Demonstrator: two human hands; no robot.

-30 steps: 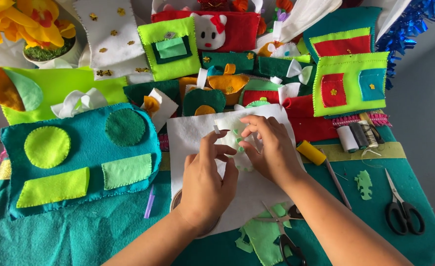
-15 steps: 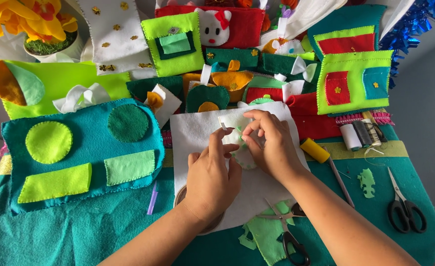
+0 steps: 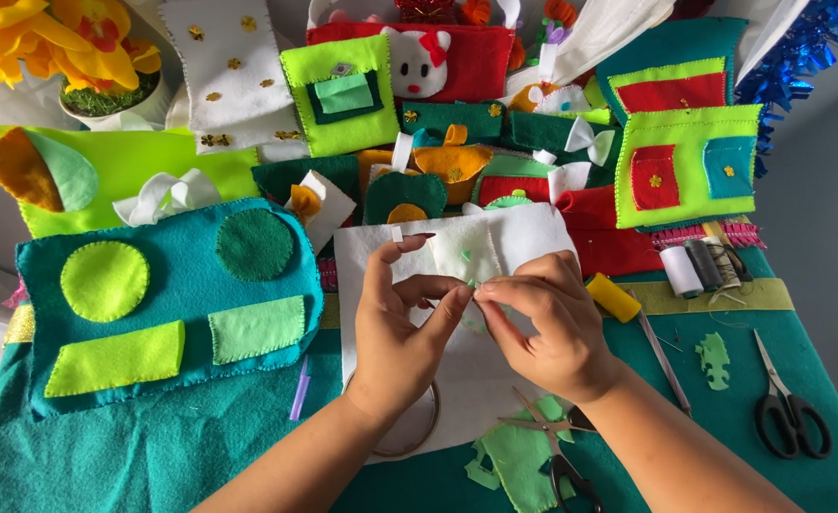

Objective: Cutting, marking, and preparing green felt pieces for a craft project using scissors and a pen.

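A small pale felt piece (image 3: 464, 256) lies on the white felt sheet (image 3: 533, 237) at the counter's middle. The left hand (image 3: 402, 323) and right hand (image 3: 544, 318) pinch it together, fingertips meeting. A yellow thread spool (image 3: 612, 297) sits just right; black scissors (image 3: 787, 413) lie well apart.

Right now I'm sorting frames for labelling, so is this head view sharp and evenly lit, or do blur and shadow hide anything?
Head view: bright, even daylight, no strong glare; both hands, left hand and right hand, look sharp, with soft shadow beneath them on the white felt sheet; the tiny pale piece they pinch is hard to make out; edges bend slightly from the wide lens.
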